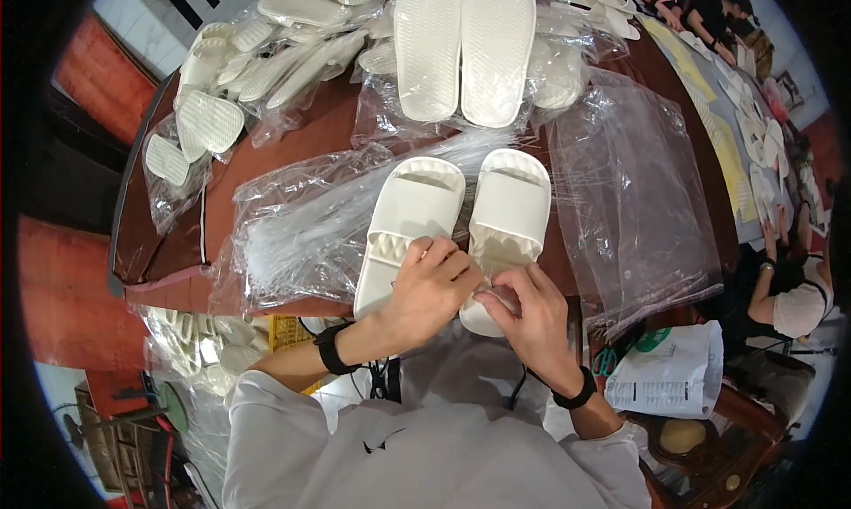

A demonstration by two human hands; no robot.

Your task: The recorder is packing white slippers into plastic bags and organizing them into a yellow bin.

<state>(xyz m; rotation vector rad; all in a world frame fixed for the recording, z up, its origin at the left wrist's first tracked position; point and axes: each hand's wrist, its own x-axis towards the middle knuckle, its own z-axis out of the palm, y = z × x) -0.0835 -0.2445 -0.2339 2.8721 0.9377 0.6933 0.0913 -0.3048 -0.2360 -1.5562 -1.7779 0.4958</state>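
A pair of white slide sandals [456, 230] is laid side by side, soles down, at the near edge of the brown table [310, 132], heels steadied by the curled left hand [432, 289] and pinching right hand [523, 312], beside clear plastic bags [301, 234].

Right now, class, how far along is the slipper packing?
Done: bagged slippers piled at the table's far left. In hand: left hand and right hand touch the heels of an unbagged white pair. Left: another loose pair sole-up beyond; empty clear bags waiting.
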